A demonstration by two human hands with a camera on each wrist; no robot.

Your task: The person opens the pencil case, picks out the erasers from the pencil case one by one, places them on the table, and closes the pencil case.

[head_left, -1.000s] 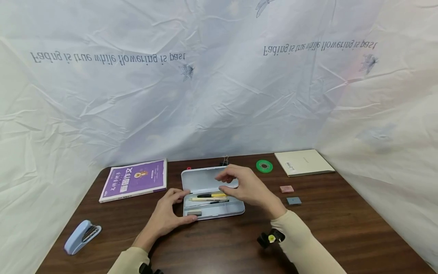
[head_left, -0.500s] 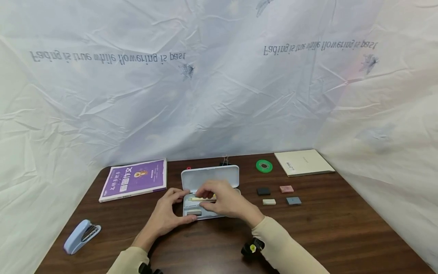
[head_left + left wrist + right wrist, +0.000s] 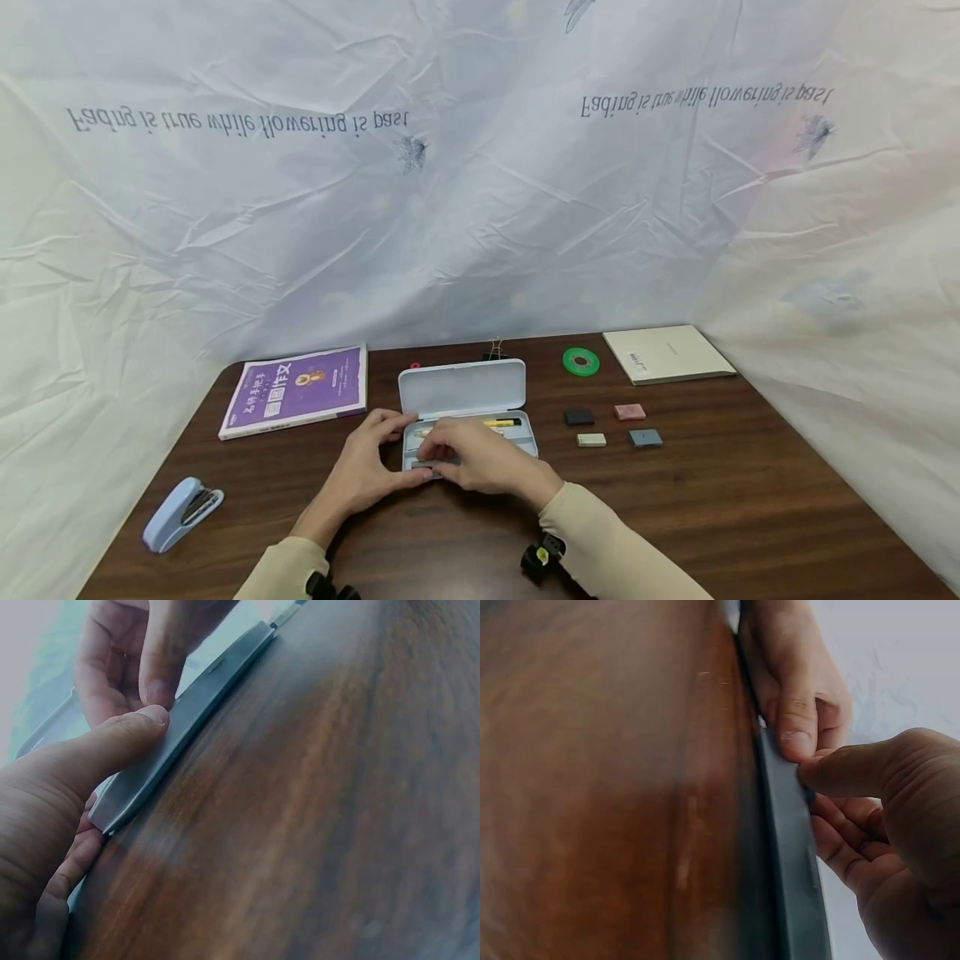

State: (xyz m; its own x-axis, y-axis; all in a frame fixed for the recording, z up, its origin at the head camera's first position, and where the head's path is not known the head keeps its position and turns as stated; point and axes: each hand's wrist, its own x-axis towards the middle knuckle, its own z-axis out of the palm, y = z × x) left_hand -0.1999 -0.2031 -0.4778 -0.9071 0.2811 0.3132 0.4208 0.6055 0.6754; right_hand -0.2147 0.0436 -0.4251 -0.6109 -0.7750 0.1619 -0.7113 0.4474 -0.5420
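Note:
A pale blue pencil case lies open on the brown table, its lid tipped back. A yellow-and-black pen lies along the tray's far side. My left hand grips the tray's front left corner, thumb against the front wall. My right hand reaches into the front left compartment, where its curled fingers pinch a grey eraser, mostly hidden under them. In the right wrist view the right thumb meets the left thumb at the case's rim.
A purple book lies at the back left and a blue stapler at the front left. Right of the case lie several small erasers, a green tape roll and a cream notebook. A binder clip sits behind the lid.
My right hand has moved from the tray's right end to its front left compartment and lowered its fingers there. The left hand has kept its grip on the corner.

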